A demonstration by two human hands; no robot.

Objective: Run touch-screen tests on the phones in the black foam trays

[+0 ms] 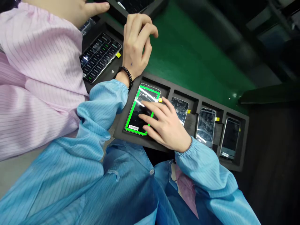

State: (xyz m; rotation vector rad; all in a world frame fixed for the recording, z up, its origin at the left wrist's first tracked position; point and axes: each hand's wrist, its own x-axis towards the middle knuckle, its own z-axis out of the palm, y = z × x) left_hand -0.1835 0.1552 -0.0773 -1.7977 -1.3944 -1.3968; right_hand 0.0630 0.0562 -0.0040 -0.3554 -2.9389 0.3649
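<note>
My right hand (167, 125) has its fingers spread over a smartphone (132, 120) with a bright green border on its dark screen. Its fingertips are at the glass, and whether all of them touch cannot be told. This phone lies in the leftmost slot of a dark foam tray (159, 145), with a white label at its lower end. My left hand (138, 43), with a black beaded bracelet on the wrist, is beyond the tray's left end. Its fingers are loosely bent and apart, nothing visible in them; the palm side is hidden. A second phone (180, 107) is partly behind my right hand.
Two more phones (205, 126) (231, 137) lie in the tray's right slots, with yellow tabs. Left, a phone showing a button grid (100, 57) sits in another tray beside a co-worker's pink sleeve (44, 78) and hand (67, 11). The tabletop (185, 59) is green.
</note>
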